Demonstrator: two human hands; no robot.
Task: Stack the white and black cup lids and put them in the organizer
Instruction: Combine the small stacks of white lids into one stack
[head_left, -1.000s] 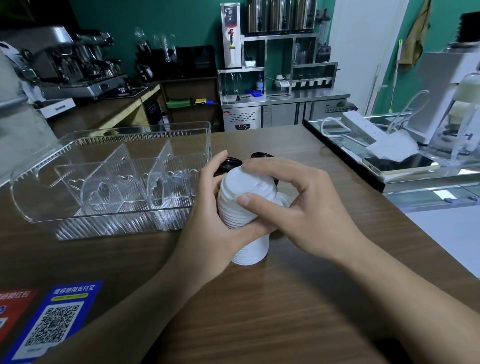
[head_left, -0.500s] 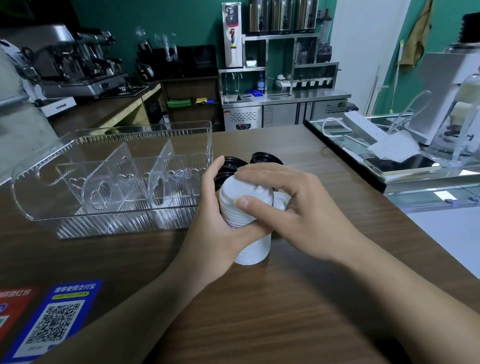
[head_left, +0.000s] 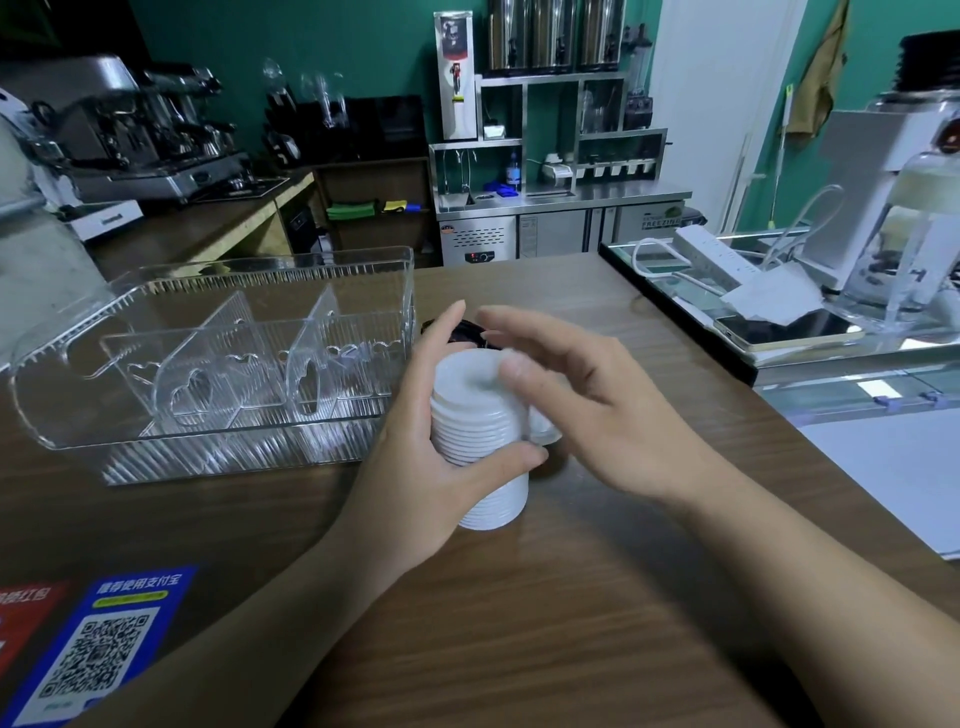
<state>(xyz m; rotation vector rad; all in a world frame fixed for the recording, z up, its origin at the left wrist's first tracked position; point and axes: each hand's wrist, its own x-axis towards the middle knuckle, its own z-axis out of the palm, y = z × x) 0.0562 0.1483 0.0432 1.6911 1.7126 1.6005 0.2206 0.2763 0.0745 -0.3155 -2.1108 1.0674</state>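
Observation:
A tall stack of white cup lids (head_left: 480, 415) stands on the wooden counter (head_left: 519, 623). My left hand (head_left: 421, 467) grips the stack from the left, thumb across its front. Just above and to the right of the stack hovers my right hand (head_left: 587, 395), fingers spread and relaxed, holding nothing. Black lids (head_left: 467, 332) lie behind the stack, mostly hidden by my hands. One loose white lid (head_left: 543, 428) peeks out on the stack's right. The clear plastic organizer (head_left: 218, 364) with dividers stands to the left with nothing in its compartments.
Two QR-code stickers (head_left: 104, 649) lie at the near left of the counter. At the right runs a glass shelf with a phone (head_left: 789, 332), a power strip (head_left: 717, 260) and a white machine. An espresso machine (head_left: 140, 135) stands at the far left.
My right hand has let go of the top of the white stack and lifted off with fingers spread. My left hand keeps its grip on the stack.

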